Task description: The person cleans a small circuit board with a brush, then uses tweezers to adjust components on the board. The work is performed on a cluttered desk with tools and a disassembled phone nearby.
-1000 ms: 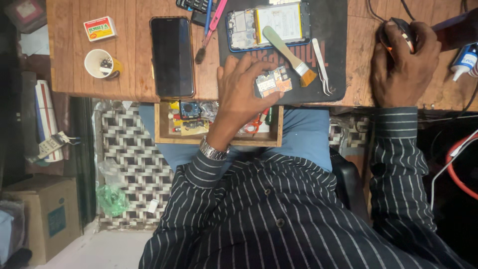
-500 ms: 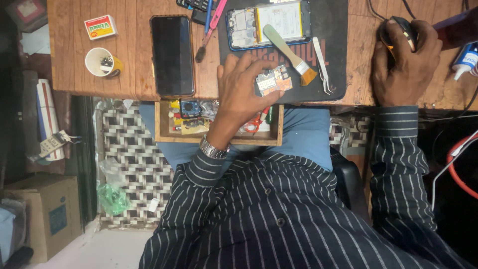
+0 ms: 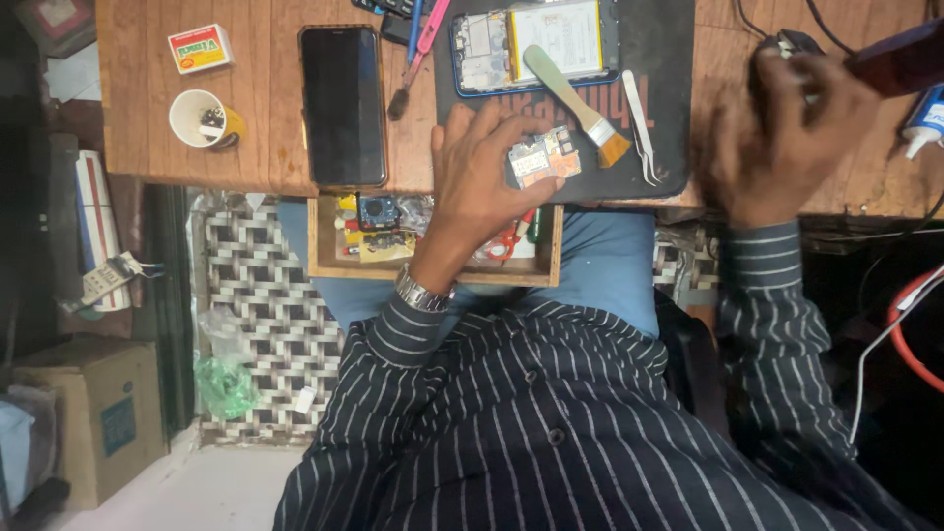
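My left hand [image 3: 480, 182], with a watch on the wrist, rests on the black work mat [image 3: 661, 93] at the desk's front edge. Its fingers pinch a small phone circuit board [image 3: 546, 157]. An opened phone [image 3: 531, 44] with its battery showing lies on the mat above, beside a flat brush [image 3: 580, 98] and white tweezers [image 3: 641, 128]. My right hand [image 3: 787, 138] is blurred at the desk's right side. Its fingertips reach a black rounded object [image 3: 787, 44], and the blur hides whether they grip it.
A black phone [image 3: 342, 103] lies face up on the wooden desk [image 3: 265, 138], left of the mat. A yellow-handled cup [image 3: 202, 118] and a small box [image 3: 200, 47] stand farther left. An open drawer [image 3: 326, 241] of parts sits under my left wrist. A cardboard box [image 3: 88, 413] stands on the floor.
My right hand has shifted a little toward me and is now blurred with motion. My left hand stays on the circuit board.
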Motion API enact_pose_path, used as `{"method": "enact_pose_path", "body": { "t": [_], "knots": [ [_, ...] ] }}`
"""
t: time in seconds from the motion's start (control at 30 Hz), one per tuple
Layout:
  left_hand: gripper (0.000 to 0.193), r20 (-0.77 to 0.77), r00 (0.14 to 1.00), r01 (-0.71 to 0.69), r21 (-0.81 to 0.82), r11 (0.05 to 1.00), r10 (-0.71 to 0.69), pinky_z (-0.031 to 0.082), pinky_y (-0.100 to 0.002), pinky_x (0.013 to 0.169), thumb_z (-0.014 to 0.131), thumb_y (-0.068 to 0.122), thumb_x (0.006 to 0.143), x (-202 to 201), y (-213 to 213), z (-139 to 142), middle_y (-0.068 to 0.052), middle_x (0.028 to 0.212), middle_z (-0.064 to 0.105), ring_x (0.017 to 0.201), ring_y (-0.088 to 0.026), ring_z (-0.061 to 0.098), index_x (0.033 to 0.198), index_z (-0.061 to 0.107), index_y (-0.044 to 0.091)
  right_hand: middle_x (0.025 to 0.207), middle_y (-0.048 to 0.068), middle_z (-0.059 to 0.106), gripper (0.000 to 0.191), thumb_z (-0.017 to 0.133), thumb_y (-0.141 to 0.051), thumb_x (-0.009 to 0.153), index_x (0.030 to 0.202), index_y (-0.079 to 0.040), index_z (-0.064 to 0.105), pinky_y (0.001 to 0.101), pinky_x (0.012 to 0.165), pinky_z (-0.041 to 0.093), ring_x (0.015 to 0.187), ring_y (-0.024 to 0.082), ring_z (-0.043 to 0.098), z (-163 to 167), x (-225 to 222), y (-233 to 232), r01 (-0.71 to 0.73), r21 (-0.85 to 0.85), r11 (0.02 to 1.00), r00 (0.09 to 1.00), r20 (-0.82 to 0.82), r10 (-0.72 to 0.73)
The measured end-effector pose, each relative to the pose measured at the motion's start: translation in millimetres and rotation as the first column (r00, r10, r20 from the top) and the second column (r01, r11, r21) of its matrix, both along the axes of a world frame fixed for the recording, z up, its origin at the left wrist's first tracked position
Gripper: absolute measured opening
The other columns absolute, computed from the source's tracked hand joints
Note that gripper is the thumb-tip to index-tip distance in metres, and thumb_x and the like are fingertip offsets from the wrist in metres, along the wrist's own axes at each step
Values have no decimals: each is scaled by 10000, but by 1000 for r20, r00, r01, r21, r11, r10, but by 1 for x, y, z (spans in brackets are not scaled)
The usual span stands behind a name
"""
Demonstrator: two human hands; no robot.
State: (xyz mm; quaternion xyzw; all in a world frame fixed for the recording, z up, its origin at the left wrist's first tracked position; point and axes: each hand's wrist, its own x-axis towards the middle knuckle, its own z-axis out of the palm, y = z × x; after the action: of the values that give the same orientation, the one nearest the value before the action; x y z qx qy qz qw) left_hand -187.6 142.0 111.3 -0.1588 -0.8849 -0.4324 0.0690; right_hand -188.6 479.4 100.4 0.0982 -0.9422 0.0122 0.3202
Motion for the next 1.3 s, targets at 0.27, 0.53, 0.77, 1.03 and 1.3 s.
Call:
{"method": "enact_pose_path", "body": {
  "t": [0.27, 0.53, 0.77, 1.03, 1.3],
  "knots": [
    [491, -24, 1000, -6, -3, 1000, 6, 338, -428, 885, 845, 416, 681, -2, 4, 1, 12, 1048, 614, 1044, -255, 506, 1117, 754, 211, 1044, 111, 590, 355, 849, -348, 1053, 1187, -40, 736, 404, 881, 489, 1044, 276, 581, 36, 15, -77, -164, -202, 966, 942, 257, 214],
    [480, -12, 1000, -5, 0, 1000, 5, 333, -432, 898, 846, 414, 685, -2, 5, 3, 23, 1042, 622, 1046, -255, 507, 1110, 758, 207, 997, 107, 581, 281, 833, -245, 1030, 1204, -43, 746, 391, 768, 499, 914, 267, 599, 52, 12, -101, -98, -347, 933, 922, 322, 216],
    [498, -4, 1000, 2, 7, 1000, -2, 334, -430, 901, 854, 401, 674, -2, 4, 5, 15, 1050, 620, 1044, -256, 501, 1122, 759, 204, 944, 110, 553, 255, 791, -213, 1033, 1213, -43, 731, 381, 683, 479, 773, 244, 594, 54, 7, -106, -55, -393, 918, 900, 379, 217],
    [500, -18, 1000, -2, 7, 1000, 2, 337, -428, 902, 853, 401, 669, -1, 4, 7, 16, 1064, 624, 1058, -253, 510, 1126, 760, 219, 929, 117, 540, 214, 802, -195, 1031, 1172, -52, 730, 403, 661, 459, 747, 267, 582, 57, -5, -109, -93, -366, 926, 913, 340, 226],
    [507, -9, 1000, 0, 0, 1000, 0, 337, -432, 892, 855, 411, 671, 0, 4, 8, 22, 1059, 631, 1046, -256, 509, 1127, 760, 213, 947, 119, 549, 201, 785, -168, 1028, 1169, -39, 721, 388, 682, 463, 777, 251, 585, 58, -8, -109, -83, -436, 896, 899, 356, 256]
  ]
}}
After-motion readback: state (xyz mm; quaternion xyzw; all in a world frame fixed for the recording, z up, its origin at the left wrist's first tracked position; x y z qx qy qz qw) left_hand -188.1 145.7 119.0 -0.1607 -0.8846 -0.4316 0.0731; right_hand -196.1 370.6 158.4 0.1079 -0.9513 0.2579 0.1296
